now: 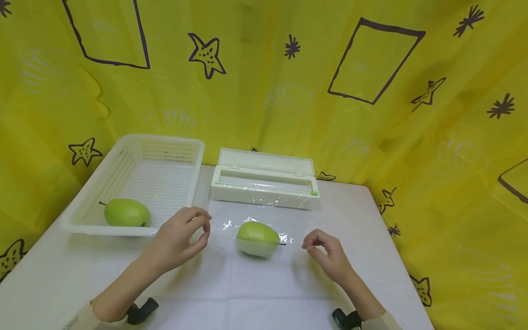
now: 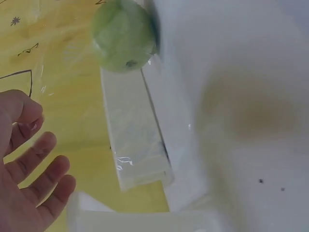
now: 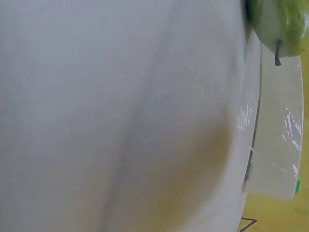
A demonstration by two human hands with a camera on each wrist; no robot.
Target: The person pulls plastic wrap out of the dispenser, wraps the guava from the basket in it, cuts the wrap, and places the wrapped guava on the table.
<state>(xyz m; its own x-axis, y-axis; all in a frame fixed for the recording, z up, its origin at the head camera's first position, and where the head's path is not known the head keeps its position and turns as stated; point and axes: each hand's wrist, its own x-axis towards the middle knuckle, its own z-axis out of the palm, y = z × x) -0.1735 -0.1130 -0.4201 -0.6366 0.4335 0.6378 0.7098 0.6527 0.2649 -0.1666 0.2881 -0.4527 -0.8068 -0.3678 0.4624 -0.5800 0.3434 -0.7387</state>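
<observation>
A green pear [image 1: 258, 239] with a dark stem lies mid-table, its stem toward the right; clear plastic wrap [image 1: 231, 224] stretches around it from the wrap dispenser [image 1: 264, 197] behind. Whether the film lies over or under all of the pear is hard to tell. To the pear's left, my left hand [image 1: 181, 236] pinches the film's edge between thumb and forefinger; its other fingers are loosely bent in the left wrist view. On the stem side, my right hand [image 1: 330, 256] pinches the film too, thumb against curled fingers. The right wrist view does not show that hand.
At the left stands a white plastic basket [image 1: 194, 169] holding another green pear [image 1: 127, 212]. The dispenser's lid [image 1: 266, 161] is raised, with a green tab [image 1: 314, 193] at its right end. A yellow patterned curtain [image 1: 255, 91] hangs around the white table [image 1: 247, 316].
</observation>
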